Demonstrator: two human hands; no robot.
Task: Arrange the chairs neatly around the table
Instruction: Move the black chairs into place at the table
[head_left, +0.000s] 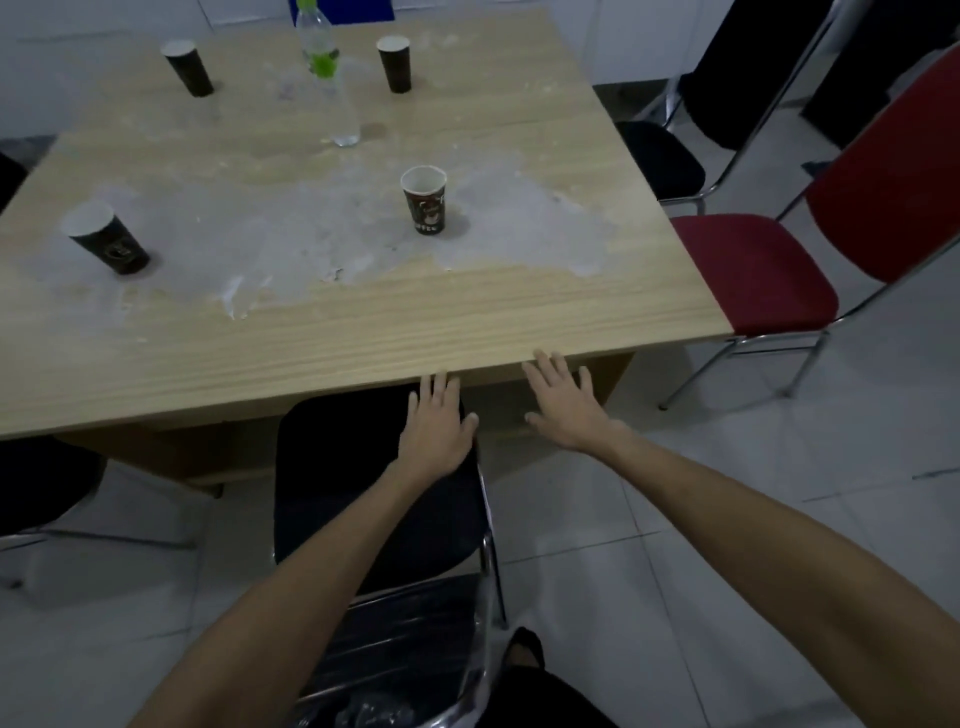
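Directly below, the black chair (374, 478) points seat-first under the desk (363, 332); left hand (436, 431) rests flat, seemingly touching it; right hand (566, 410) hovers released.

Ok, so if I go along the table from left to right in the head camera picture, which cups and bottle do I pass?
Left front cup → left back cup → water bottle → right back cup → coffee cup nearest the middle. All stand on the wooden table.
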